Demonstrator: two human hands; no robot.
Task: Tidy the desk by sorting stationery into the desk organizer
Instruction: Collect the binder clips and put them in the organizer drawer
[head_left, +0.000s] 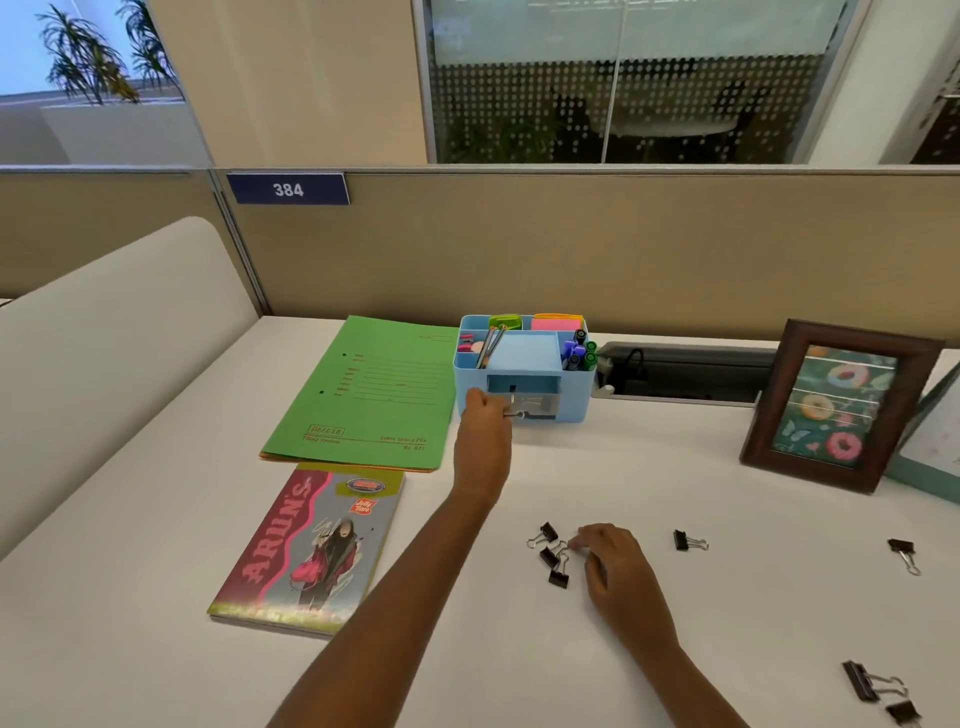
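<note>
On the white worktop (623, 467), a blue desk organizer (574, 395) stands at 12 o'clock, its front drawer (535, 405) pulled out. The left hand (484, 421) reaches to the drawer's 9 o'clock edge, fingers curled round a small wire-looped piece (511, 412) too blurred to name. The right hand (615, 566) rests at 6 o'clock. Its fingertips (576, 543) touch a cluster of three binder clips (550, 558), and whether it grips one is unclear. At 3 o'clock of the cluster lies a lone clip (684, 540). A green folder (374, 395) lies at 9 o'clock of the organizer.
</note>
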